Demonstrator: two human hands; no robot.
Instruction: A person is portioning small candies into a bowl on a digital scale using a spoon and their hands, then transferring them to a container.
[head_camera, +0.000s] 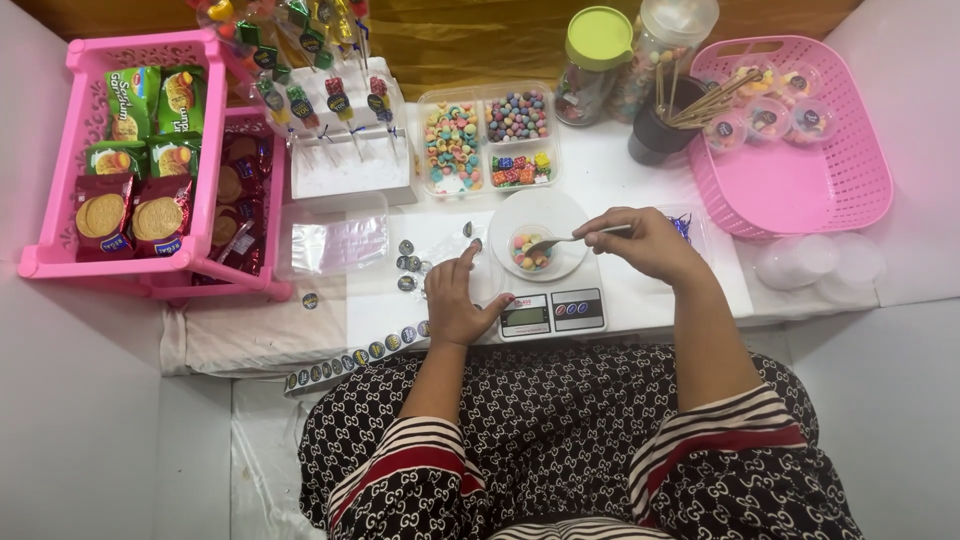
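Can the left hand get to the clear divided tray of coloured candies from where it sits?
Probably yes. The left hand rests beside the white scale; only small round stickers lie between it and the clear divided candy tray.

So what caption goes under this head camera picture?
Right hand spoons colourful candies into a small cup on a scale; left hand rests beside it.

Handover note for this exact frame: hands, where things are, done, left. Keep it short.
Right hand: holds a spoon, its tip over the small clear cup.
Left hand: flat on the table beside the scale, holding nothing.
Things: the cup sits in a white dish on the scale; divided candy tray behind it; empty lidded cups at right; filled cups in the pink basket.
Done: some coloured candy is in the cup.
Left: the cup has no lid yet; whether it is full enough cannot be told.
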